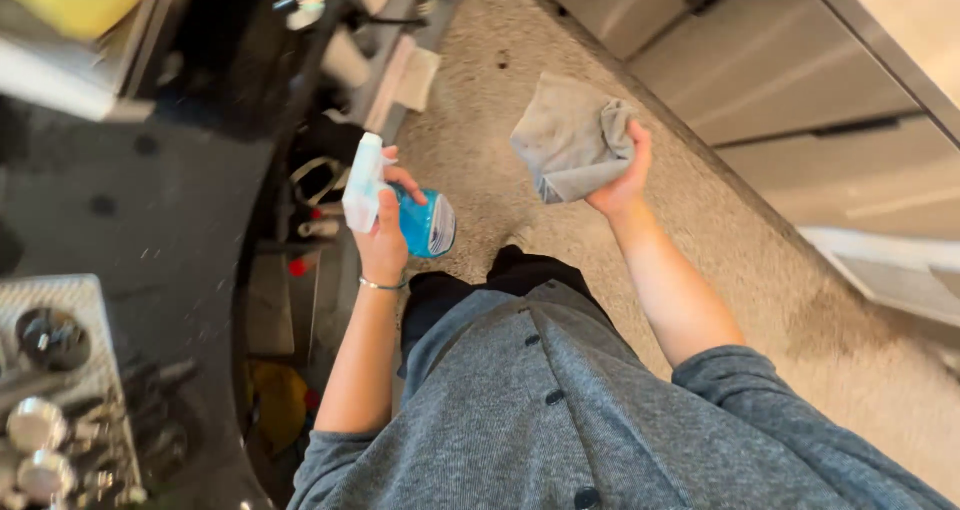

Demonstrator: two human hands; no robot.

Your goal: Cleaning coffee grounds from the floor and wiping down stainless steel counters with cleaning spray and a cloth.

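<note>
1. Head view: left hand (383, 238) has its fingers wrapped around a blue spray bottle (420, 222) with a white trigger head, held beside the dark countertop (150, 210).
2. Right hand (622, 180) is clenched on a crumpled grey cloth (570, 138), held up over the speckled beige floor (480, 120), near the grey cabinet drawers (760, 70).

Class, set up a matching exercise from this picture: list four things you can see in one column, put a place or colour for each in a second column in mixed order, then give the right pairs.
Things
1. spray bottle
2. cloth
3. bracelet
4. counter

Places or colours
A. on the left wrist
B. black, at the left of the view
C. blue, in the left hand
D. grey, in the right hand

Pairs: 1-C, 2-D, 3-A, 4-B
</note>
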